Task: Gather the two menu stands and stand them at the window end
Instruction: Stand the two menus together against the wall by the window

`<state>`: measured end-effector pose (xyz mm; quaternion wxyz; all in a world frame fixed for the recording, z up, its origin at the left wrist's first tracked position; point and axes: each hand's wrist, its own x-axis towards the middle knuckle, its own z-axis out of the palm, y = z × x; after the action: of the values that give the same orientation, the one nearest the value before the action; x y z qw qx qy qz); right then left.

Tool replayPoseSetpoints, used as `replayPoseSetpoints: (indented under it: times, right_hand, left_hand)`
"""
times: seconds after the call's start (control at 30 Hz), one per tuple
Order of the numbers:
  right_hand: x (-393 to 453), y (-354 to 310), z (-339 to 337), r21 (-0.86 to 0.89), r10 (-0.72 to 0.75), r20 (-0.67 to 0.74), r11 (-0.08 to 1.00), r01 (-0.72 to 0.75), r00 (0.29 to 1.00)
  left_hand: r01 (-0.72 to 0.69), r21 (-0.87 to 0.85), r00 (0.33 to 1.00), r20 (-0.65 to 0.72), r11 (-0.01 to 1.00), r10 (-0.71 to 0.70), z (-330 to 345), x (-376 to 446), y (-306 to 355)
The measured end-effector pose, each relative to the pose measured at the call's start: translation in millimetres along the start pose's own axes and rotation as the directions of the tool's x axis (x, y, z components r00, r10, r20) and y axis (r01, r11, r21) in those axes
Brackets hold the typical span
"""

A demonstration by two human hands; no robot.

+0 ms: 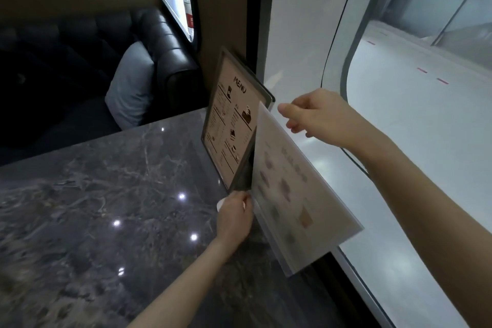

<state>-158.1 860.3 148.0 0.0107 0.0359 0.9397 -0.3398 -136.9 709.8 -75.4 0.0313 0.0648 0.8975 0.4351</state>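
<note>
Head view: my left hand has its fingers clenched on the lower corner of the framed menu stand, upright on the dark marble worktop. My right hand, fingers loose, hovers over the clear menu stand beside the window. Beyond: black sofa, grey cushion.

Daylight enters through the window; opposite it the sofa lies dim. Ceiling-light glare spots the marble table; edges bow, motion-blurred.
</note>
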Motion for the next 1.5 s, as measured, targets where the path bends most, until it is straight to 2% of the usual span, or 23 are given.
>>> replayPoseSetpoints:
  times: [0.07, 0.17, 0.23, 0.33, 0.53, 0.63, 0.8, 0.9, 1.2, 1.5]
  right_hand:
    - [-17, 0, 3, 0.033, -0.041, -0.059, 0.999, 0.043, 0.997]
    - [-34, -1, 15, 0.042, -0.099, -0.105, 0.994, 0.104, 0.989]
    - [-38, 1, 22, 0.015, -0.111, -0.118, 0.993, 0.113, 0.987]
    - [-38, 8, 26, 0.0, -0.103, -0.125, 0.995, 0.103, 0.987]
    - [-33, 13, 27, -0.016, -0.146, -0.237, 0.989, 0.146, 0.96]
    - [-32, 15, 27, -0.014, -0.169, -0.247, 0.985, 0.17, 0.954]
    - [-32, 11, 24, 0.059, -0.197, -0.257, 0.974, 0.219, 0.946]
    - [-28, 9, 18, 0.098, -0.199, -0.278, 0.967, 0.234, 0.94]
    - [-24, 16, 23, 0.209, -0.062, -0.238, 0.971, 0.113, 0.969]
    - [-16, 31, 13, 0.248, 0.047, -0.239, 0.969, 0.014, 0.97]
  left_hand:
    - [-0.078, 0.07, 0.986, 0.153, 0.995, 0.067, 14, -15, 0]
    - [-0.117, 0.364, 0.933, 0.358, 0.924, -0.023, 35, -26, -11]
    - [-0.145, 0.503, 0.903, 0.419, 0.852, -0.093, 45, -30, -18]
    - [-0.187, 0.56, 0.879, 0.463, 0.807, -0.118, 54, -32, -25]
    - [-0.237, 0.564, 0.869, 0.487, 0.791, -0.087, 52, -30, -32]
    - [-0.288, 0.556, 0.861, 0.506, 0.78, -0.043, 48, -31, -37]
    - [-0.189, 0.408, 0.885, 0.465, 0.893, -0.026, 38, -38, -40]
    - [-0.166, 0.388, 0.902, 0.431, 0.906, -0.019, 28, -42, -44]
    - [-0.182, 0.418, 0.883, 0.468, 0.89, -0.039, 8, -38, -52]
    - [-0.193, 0.437, 0.873, 0.485, 0.879, -0.049, 6, -34, -53]
